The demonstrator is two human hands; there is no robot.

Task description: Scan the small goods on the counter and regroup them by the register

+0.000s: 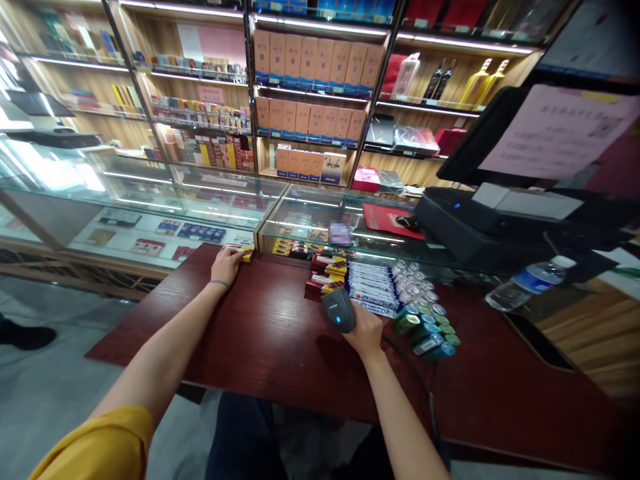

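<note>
My left hand [226, 265] reaches across the dark red counter [260, 333] and closes on a small yellow and red pack [244, 252] at the counter's far edge. My right hand [364, 331] grips a grey barcode scanner [339, 310] with a blue light. The scanner sits just in front of stacked red and yellow packs [327, 270] and blue and white boxes [371, 287].
Small green and blue tins [425, 327] and clear-topped items lie right of the scanner. A water bottle [530, 283] lies on its side at the right. A black till with screen [500, 220] stands on the glass display case [200, 200]. Shelves of boxes and bottles fill the back wall.
</note>
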